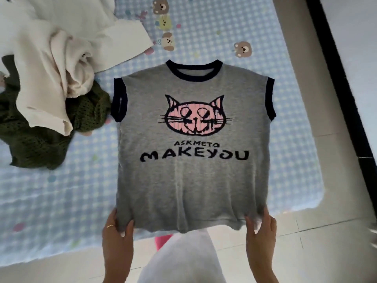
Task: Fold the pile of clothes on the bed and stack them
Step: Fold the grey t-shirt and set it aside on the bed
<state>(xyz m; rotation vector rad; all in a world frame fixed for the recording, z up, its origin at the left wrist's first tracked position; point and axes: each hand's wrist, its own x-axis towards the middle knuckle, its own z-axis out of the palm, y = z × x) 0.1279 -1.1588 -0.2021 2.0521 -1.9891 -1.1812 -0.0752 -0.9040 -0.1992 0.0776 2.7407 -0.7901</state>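
Checked blue bed (61,190) with bear prints. Grey sleeveless top (193,180), pink cat face, spread front-up over bed's near edge. Left hand (117,235) grip pinches top's left hem corner; right hand (263,231) grip pinches right corner. Beyond top's left shoulder: white garment (51,68) heaped over green knit (40,144).

Both hands, left (117,227) and right (262,223), reach forward, fingers pinched closed.
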